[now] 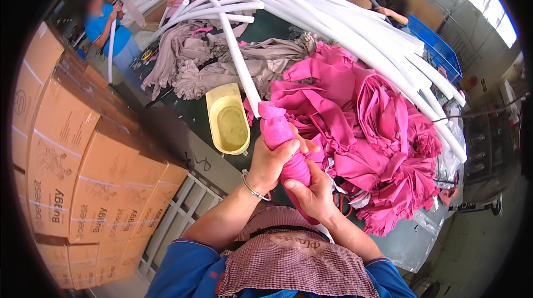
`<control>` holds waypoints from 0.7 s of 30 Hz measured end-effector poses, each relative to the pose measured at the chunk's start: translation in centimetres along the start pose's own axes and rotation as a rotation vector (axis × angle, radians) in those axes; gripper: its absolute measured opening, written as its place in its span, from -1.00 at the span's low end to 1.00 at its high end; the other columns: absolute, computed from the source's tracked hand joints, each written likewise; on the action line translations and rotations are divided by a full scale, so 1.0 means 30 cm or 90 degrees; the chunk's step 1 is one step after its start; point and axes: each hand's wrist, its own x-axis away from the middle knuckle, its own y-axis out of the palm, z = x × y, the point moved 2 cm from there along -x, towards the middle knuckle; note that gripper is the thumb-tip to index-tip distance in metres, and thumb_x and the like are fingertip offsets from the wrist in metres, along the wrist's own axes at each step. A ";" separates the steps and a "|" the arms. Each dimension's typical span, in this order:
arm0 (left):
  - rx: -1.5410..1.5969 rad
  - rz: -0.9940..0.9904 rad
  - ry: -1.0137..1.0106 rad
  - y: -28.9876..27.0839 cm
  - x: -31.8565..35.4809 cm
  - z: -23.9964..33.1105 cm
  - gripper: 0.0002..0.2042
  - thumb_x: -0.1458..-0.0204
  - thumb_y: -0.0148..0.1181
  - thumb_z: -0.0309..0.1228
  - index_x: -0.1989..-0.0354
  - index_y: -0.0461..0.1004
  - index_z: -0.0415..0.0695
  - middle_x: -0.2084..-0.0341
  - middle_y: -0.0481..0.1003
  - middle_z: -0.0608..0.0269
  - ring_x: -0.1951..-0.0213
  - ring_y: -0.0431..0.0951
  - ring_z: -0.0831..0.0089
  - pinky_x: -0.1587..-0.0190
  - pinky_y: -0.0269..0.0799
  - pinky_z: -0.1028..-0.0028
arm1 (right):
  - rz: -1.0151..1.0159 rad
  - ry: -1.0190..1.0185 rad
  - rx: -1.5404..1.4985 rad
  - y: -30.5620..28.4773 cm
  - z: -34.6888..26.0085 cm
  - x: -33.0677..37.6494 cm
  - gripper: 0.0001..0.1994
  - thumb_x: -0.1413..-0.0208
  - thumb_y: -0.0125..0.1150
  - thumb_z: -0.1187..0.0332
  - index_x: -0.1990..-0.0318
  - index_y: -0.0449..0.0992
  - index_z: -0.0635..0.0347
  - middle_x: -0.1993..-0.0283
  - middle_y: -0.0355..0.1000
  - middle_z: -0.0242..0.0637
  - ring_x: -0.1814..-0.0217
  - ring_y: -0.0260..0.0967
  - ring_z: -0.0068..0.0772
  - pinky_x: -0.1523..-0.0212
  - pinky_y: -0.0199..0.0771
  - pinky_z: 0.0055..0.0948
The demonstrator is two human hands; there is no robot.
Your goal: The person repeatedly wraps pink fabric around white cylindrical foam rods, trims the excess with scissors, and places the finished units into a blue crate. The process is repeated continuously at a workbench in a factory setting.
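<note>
A bunched pink fabric sleeve (274, 130) is gathered around the lower end of a white foam tube (237, 59), which slants up and away from me. My left hand (268, 166), with a bracelet at its wrist, is wrapped round the sleeve's upper part. Lower down and to the right, my right hand (315, 191) also grips the gathered fabric, its thumb lying along it. The tube's end inside the sleeve is hidden. Just right of my hands lies a large heap of pink fabric sleeves (355, 114). A yellow tub (212, 101) stands to the left of the tube.
Many white foam tubes (355, 39) lie across the far and right side of the dark table (408, 245). Grey-brown fabric pieces (208, 78) lie behind the tub. Stacked cardboard boxes (111, 181) rise at left. Several people work around the far side; a blue crate (444, 48) stands back right.
</note>
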 end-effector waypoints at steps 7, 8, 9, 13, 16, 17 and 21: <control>-0.177 -0.018 0.111 0.037 0.034 -0.003 -0.45 -0.03 0.27 -0.41 -0.20 0.26 -0.24 -0.10 0.40 -0.09 -0.21 0.36 0.09 -0.27 0.23 0.14 | -0.030 -0.209 -0.044 -0.066 0.005 -0.072 -0.46 -0.16 0.29 0.34 -0.25 0.27 0.26 -0.04 0.46 -0.22 -0.09 0.40 -0.41 -0.10 0.38 -0.45; -0.091 -0.053 0.106 0.043 0.041 0.028 -0.41 0.00 0.31 -0.40 -0.22 0.24 -0.24 -0.09 0.41 -0.08 -0.19 0.38 0.10 -0.27 0.23 0.14 | -0.066 -0.223 -0.042 -0.086 0.004 -0.074 -0.50 -0.15 0.29 0.37 -0.22 0.31 0.27 -0.05 0.46 -0.22 -0.11 0.39 -0.40 -0.12 0.37 -0.45; -0.005 -0.088 0.101 0.054 0.046 0.065 -0.36 0.03 0.35 -0.39 -0.24 0.23 -0.25 -0.07 0.42 -0.08 -0.18 0.39 0.11 -0.27 0.24 0.15 | -0.102 -0.236 -0.041 -0.110 0.003 -0.078 -0.54 -0.15 0.29 0.39 -0.19 0.35 0.28 -0.05 0.47 -0.22 -0.13 0.39 -0.39 -0.13 0.36 -0.44; -0.187 -0.218 0.202 0.084 0.054 0.049 -0.60 0.14 0.43 -0.49 0.14 0.36 -0.17 0.35 0.55 0.14 0.03 0.55 0.16 -0.21 0.31 0.05 | -0.129 -0.243 -0.145 -0.136 0.047 -0.054 -0.63 -0.13 0.30 0.45 -0.09 0.45 0.27 -0.03 0.49 -0.22 -0.13 0.41 -0.37 -0.14 0.39 -0.35; -0.340 -0.185 0.333 0.134 0.056 0.014 -0.63 0.16 0.33 -0.64 0.21 0.32 -0.06 0.26 0.55 0.05 0.00 0.54 0.04 -0.24 0.25 0.00 | -0.159 -0.212 -0.271 -0.149 0.126 -0.039 -0.60 -0.14 0.29 0.40 -0.13 0.42 0.26 -0.09 0.45 -0.22 -0.14 0.39 -0.36 -0.15 0.39 -0.33; -0.368 -0.157 0.356 0.132 0.053 -0.013 -0.62 0.17 0.31 -0.65 0.19 0.32 -0.04 0.21 0.54 0.02 -0.04 0.51 0.03 -0.25 0.23 0.00 | -0.181 -0.206 -0.232 -0.162 0.123 -0.045 -0.55 -0.15 0.28 0.38 -0.19 0.37 0.24 -0.13 0.42 -0.22 -0.15 0.38 -0.36 -0.16 0.39 -0.33; -0.355 -0.172 0.310 0.110 0.040 -0.046 -0.67 0.11 0.31 -0.51 0.17 0.33 -0.05 0.12 0.52 -0.05 -0.20 0.37 -0.02 -0.29 0.15 -0.04 | -0.228 -0.137 -0.290 -0.150 0.135 -0.041 -0.41 -0.14 0.30 0.26 -0.28 0.28 0.24 -0.21 0.34 -0.22 -0.29 0.24 -0.33 -0.29 0.23 -0.29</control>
